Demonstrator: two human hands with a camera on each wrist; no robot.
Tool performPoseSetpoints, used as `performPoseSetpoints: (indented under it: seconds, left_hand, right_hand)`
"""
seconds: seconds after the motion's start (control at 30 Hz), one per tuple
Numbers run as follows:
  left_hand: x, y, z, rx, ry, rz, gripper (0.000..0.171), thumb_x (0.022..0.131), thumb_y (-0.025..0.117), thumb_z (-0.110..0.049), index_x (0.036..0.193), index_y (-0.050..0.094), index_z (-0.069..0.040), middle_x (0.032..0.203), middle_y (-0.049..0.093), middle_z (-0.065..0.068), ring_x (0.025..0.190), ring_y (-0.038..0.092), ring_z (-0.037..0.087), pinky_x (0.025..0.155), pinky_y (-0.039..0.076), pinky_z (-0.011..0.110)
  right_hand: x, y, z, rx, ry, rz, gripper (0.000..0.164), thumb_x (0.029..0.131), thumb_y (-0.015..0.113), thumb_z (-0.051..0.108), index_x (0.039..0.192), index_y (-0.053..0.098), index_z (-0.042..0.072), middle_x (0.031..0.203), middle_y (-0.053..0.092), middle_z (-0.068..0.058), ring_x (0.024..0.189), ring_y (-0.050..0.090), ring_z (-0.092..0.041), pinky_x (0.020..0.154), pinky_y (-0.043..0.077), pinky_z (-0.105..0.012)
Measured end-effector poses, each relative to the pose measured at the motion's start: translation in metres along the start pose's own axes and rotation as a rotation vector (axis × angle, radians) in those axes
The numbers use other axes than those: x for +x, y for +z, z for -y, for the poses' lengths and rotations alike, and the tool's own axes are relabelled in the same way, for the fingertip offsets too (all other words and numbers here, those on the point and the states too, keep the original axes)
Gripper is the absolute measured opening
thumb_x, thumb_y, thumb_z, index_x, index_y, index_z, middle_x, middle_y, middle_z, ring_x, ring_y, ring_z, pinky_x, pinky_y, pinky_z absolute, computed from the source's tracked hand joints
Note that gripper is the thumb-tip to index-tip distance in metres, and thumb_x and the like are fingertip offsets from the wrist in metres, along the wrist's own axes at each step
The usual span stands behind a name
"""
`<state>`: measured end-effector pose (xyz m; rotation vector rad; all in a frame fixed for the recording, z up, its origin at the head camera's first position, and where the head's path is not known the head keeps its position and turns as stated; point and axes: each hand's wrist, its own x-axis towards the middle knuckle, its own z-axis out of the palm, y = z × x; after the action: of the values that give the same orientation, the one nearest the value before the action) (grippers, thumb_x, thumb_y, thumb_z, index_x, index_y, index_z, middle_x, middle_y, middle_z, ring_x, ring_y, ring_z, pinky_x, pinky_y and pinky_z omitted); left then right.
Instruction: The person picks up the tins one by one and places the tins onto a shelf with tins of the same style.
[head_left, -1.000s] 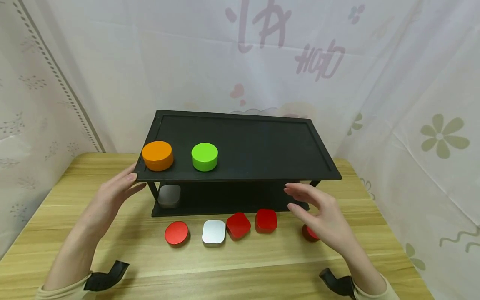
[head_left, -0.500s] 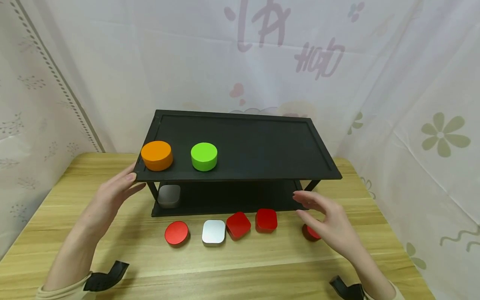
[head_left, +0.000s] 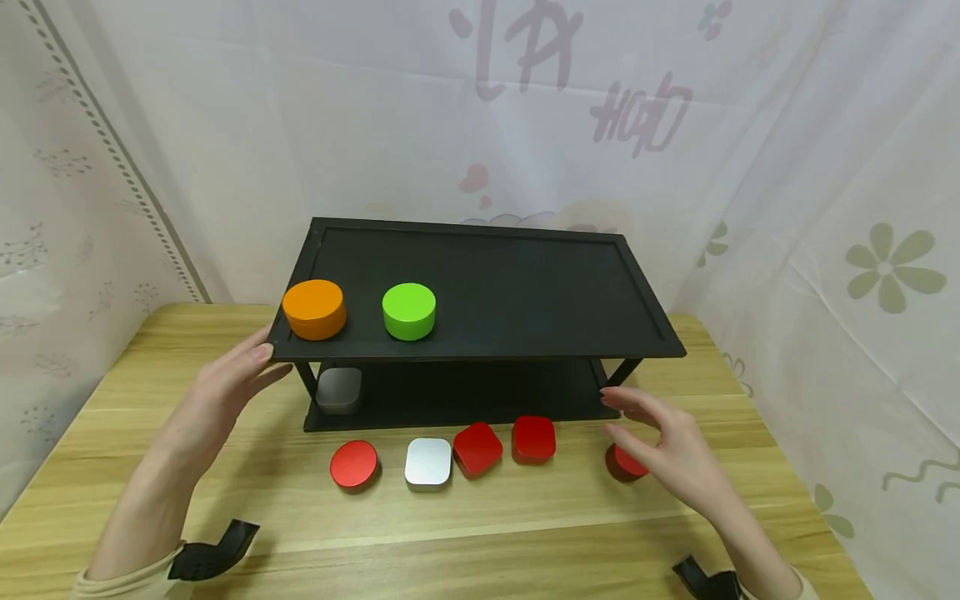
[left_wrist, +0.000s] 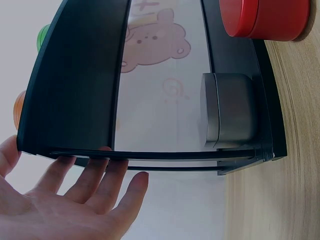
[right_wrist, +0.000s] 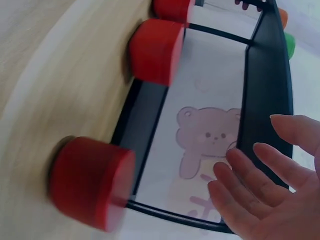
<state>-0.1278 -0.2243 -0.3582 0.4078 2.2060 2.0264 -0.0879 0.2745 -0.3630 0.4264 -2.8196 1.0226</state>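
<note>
A two-tier black shelf point(head_left: 487, 287) stands on the table. My left hand point(head_left: 232, 383) grips the left end of its top board, thumb at the front corner and fingers along the side frame in the left wrist view. An orange round tin point(head_left: 314, 310) and a green round tin point(head_left: 408, 312) sit on the top tier. A silver square tin point(left_wrist: 232, 110) rests at the left of the lower tier. My right hand point(head_left: 675, 446) hovers with fingers apart, holding nothing, near the shelf's right front. Beneath it, partly hidden, is a red round tin point(right_wrist: 90, 182).
Before the shelf on the wooden table point(head_left: 450, 558) stand a red round tin point(head_left: 354, 465), a silver square tin point(head_left: 428, 463) and two red square tins, the left one point(head_left: 477, 450) turned askew, the right one point(head_left: 534, 440) straighter. Printed cloth point(head_left: 375, 108) hangs behind and at both sides.
My right hand has drawn back to the right and slightly toward me, away from the shelf's front opening. My left hand and the tins stay where they were.
</note>
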Motion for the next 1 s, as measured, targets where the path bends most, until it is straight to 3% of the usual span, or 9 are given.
performPoseSetpoints:
  seconds: [0.13,0.43,0.53,0.77,1.0]
  left_hand:
    - [0.0,0.0,0.0,-0.006,-0.002,-0.004,0.045,0.104,0.028,-0.024,0.148,0.032,-0.018,0.153,0.033,-0.006,0.134,0.034,0.001,0.098,0.036,0.014]
    - [0.001,0.0,0.0,-0.025,0.008,-0.004,0.045,0.104,0.028,-0.022,0.148,0.033,-0.016,0.153,0.034,-0.006,0.134,0.034,0.001,0.099,0.036,0.014]
    - [0.001,0.0,0.0,-0.012,-0.005,-0.01,0.044,0.104,0.028,-0.023,0.148,0.033,-0.017,0.153,0.033,-0.005,0.135,0.033,0.002,0.099,0.037,0.014]
    - [0.001,0.0,0.001,-0.052,0.046,0.008,0.045,0.104,0.028,-0.019,0.148,0.031,-0.014,0.152,0.035,-0.006,0.134,0.036,0.001,0.099,0.037,0.015]
    - [0.001,0.0,0.0,-0.03,0.027,-0.004,0.044,0.104,0.028,-0.021,0.148,0.032,-0.017,0.153,0.034,-0.005,0.136,0.033,0.003,0.1,0.037,0.015]
  right_hand:
    - [0.0,0.001,-0.01,-0.051,0.018,0.019,0.041,0.086,0.067,0.034,0.125,0.055,0.036,0.118,0.064,0.014,0.107,0.06,-0.003,0.092,0.051,-0.029]
    - [-0.001,0.004,-0.029,-0.074,0.045,0.076,0.049,0.084,0.071,0.034,0.129,0.054,0.024,0.124,0.063,0.002,0.113,0.06,-0.019,0.093,0.05,-0.045]
    - [-0.001,0.005,-0.034,-0.075,0.058,0.106,0.053,0.083,0.071,0.036,0.131,0.053,0.022,0.127,0.062,-0.001,0.115,0.06,-0.022,0.093,0.051,-0.047]
    - [-0.002,0.006,-0.04,-0.087,0.112,0.19,0.066,0.08,0.071,0.044,0.137,0.048,0.018,0.137,0.054,-0.004,0.123,0.054,-0.026,0.097,0.047,-0.05]
    - [-0.005,0.009,-0.043,-0.113,0.131,0.256,0.073,0.077,0.077,0.031,0.14,0.045,0.013,0.142,0.048,-0.009,0.124,0.052,-0.03,0.096,0.048,-0.049]
